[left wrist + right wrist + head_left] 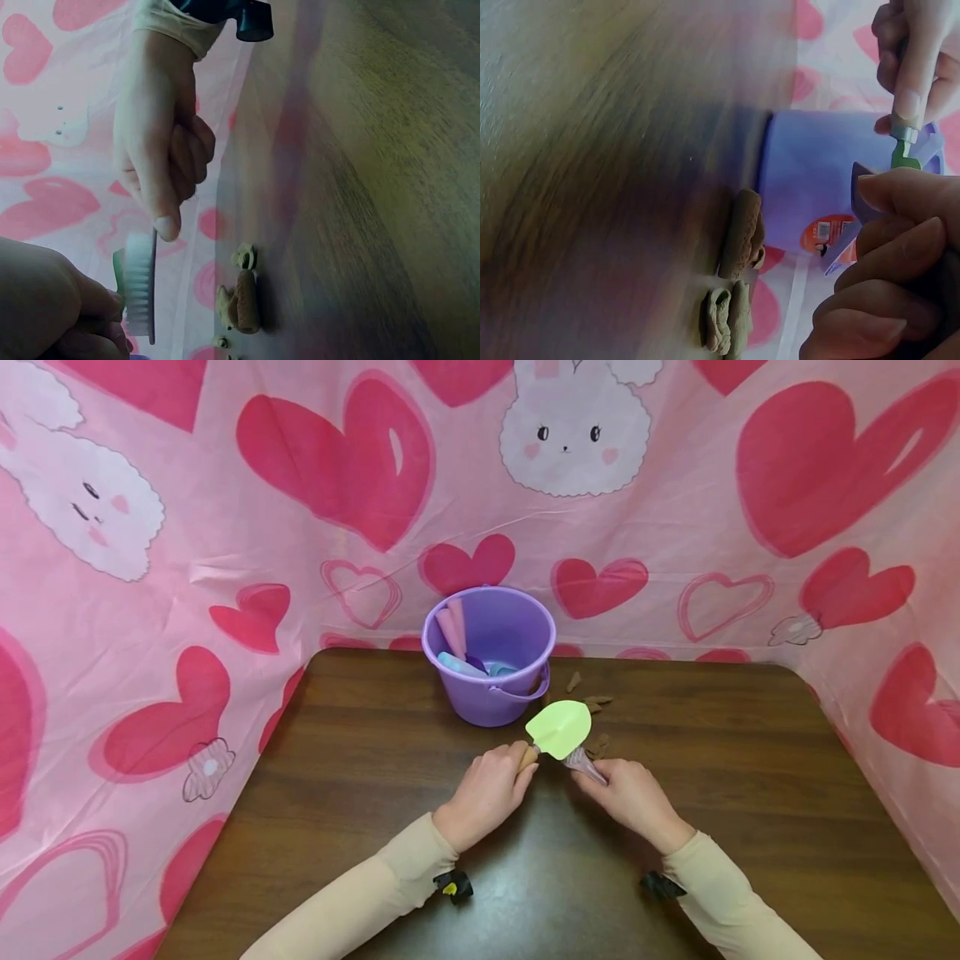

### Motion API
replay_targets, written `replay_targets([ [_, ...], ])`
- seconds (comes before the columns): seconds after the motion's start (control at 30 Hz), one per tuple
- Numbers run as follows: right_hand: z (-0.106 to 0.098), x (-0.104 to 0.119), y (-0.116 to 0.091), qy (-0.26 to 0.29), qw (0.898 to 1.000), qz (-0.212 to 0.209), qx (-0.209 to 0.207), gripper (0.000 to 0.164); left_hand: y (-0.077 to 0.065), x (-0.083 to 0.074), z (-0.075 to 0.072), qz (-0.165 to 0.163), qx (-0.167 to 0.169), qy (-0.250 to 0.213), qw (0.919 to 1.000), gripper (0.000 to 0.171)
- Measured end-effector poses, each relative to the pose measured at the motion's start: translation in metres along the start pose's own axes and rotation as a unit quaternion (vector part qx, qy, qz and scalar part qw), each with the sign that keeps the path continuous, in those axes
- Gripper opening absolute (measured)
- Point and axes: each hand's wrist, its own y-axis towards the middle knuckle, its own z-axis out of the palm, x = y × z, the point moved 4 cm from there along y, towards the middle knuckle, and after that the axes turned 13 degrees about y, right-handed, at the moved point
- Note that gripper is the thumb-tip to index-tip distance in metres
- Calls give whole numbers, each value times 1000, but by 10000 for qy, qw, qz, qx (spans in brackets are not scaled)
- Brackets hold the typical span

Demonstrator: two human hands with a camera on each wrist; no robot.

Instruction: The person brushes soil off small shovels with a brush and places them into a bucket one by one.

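Note:
My left hand point(483, 792) grips the wooden handle of a small trowel point(561, 728) with a light green blade, held above the table. My right hand point(636, 797) pinches the handle end of a brush point(139, 289) with white bristles. In the left wrist view the bristles lie against or very close to the trowel's blade, which they mostly hide. The right wrist view shows the brush's back point(862, 196) beside my right thumb. Several brown, curled, bark-like pieces point(740, 236) lie on the table below and behind the tools.
A purple bucket point(487, 702) stands at the back of the wooden table point(360, 727), left of the brown pieces. Inside are pink handles point(452, 627) and a light blue item point(461, 666). A pink heart-patterned cloth point(480, 510) encloses the back and sides.

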Motion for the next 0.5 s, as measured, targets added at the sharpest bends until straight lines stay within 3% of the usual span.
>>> replay_targets([
  [0.3, -21, -9, 2, 162, 9980, 387, -470, 43, -1, 2, 1, 106, 16, -63, 9999, 16],
  [0.5, -24, -15, 3, -99, 9988, 368, -311, 39, -6, 2, 6, 145, 82, 35, 9999, 14],
])
